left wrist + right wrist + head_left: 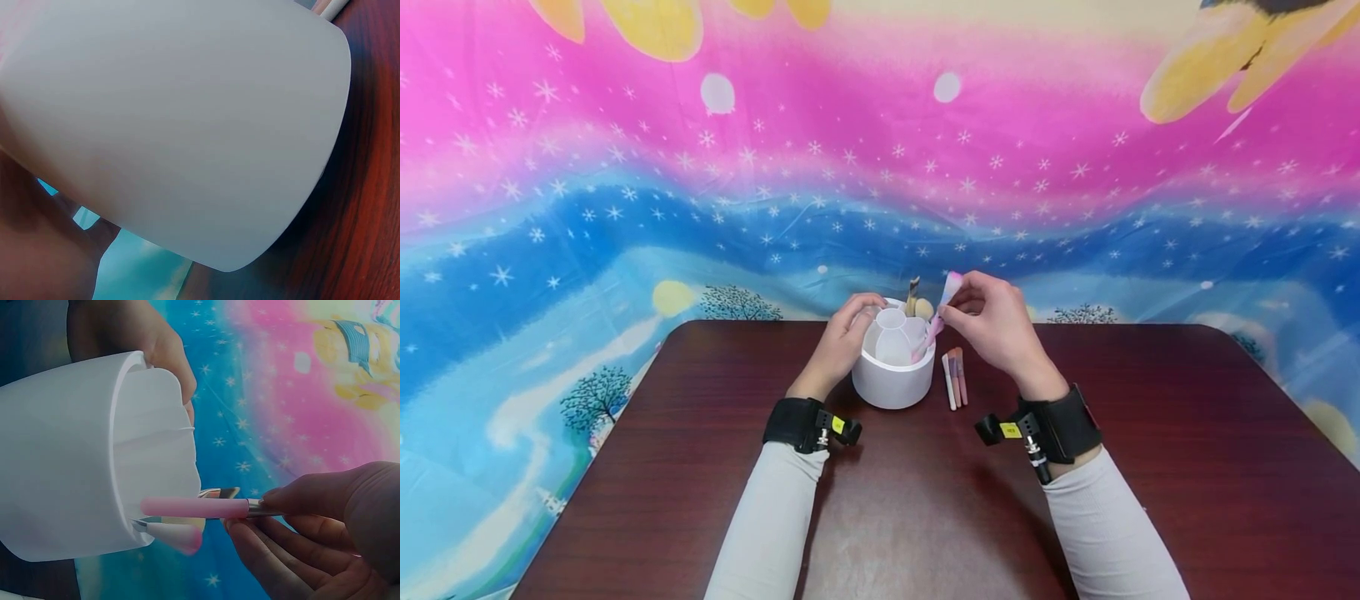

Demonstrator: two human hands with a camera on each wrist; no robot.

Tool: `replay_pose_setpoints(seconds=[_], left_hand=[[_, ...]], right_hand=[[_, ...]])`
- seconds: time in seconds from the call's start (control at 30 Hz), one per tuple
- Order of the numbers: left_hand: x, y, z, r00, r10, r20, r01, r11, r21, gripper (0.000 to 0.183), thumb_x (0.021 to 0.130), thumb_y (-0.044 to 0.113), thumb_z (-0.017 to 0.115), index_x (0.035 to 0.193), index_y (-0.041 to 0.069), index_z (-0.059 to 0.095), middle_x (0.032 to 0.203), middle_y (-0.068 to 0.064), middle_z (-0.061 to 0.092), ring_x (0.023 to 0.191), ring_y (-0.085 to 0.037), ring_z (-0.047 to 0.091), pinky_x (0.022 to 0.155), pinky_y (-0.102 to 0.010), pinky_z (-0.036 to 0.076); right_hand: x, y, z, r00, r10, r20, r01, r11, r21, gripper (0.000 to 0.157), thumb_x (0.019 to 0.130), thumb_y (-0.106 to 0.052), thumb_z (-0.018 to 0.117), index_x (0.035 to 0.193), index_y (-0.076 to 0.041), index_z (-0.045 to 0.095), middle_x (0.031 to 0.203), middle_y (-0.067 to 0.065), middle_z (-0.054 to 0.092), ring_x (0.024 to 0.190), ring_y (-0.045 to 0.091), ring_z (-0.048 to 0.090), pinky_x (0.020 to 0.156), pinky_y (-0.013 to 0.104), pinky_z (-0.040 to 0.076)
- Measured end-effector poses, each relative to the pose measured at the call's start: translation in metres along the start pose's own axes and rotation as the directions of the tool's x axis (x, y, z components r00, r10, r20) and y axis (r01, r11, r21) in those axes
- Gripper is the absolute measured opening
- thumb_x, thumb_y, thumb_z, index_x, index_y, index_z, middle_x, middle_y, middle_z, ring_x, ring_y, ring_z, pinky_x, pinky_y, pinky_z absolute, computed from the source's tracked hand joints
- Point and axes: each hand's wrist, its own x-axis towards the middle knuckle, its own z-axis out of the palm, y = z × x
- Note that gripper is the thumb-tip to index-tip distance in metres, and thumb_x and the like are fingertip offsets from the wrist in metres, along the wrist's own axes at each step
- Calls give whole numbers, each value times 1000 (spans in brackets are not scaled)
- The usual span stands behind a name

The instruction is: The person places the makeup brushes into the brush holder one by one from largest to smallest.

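Note:
A white round brush holder (892, 385) with inner dividers stands on the table. My left hand (842, 337) grips its left side at the rim; in the left wrist view the holder's white wall (187, 125) fills most of the picture. Between thumb and fingertips, my right hand (996, 321) pinches a pink makeup brush (200, 507) near its metal collar. Its bristles point up, and the handle end slants down over the holder's right rim. Inside the holder stand a brush with white-and-pink bristles (181, 537) and brushes with dark and pale tips (913, 296) at the back.
Three makeup brushes (956, 379) lie side by side on the dark wooden table (910, 517), just right of the holder. A printed cloth (850, 192) in pink and blue hangs behind the table's far edge.

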Motion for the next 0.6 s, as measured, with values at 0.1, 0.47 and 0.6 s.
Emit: replay_pose_setpoints(seconds=[0.1,0.47,0.6], left_hand=[[0,1,0,1000,-5,3,5,1000,2,24,98,4,37,110,-5,56,123,-18,50,117,-24,42,100,-50,33],[0,1,0,1000,-11,3,11,1000,4,24,99,4,38,110,-4,57,123,-17,51,118,-22,42,100,-48,33],[0,1,0,1000,-14,3,13,1000,8,24,99,4,37,110,-4,57,123,-16,51,117,-21,43,100,-48,33]], right_hand=[[1,2,1,1000,-3,5,3,1000,-1,16,82,-10,70,95,-7,61,86,4,65,76,10,62,72,35,53],[1,4,3,1000,-3,21,3,1000,5,18,83,-11,69,97,-3,61,85,3,65,74,10,62,71,36,52],[0,6,4,999,16,43,-16,1000,7,18,83,-12,69,97,-6,61,86,3,64,74,11,62,71,36,53]])
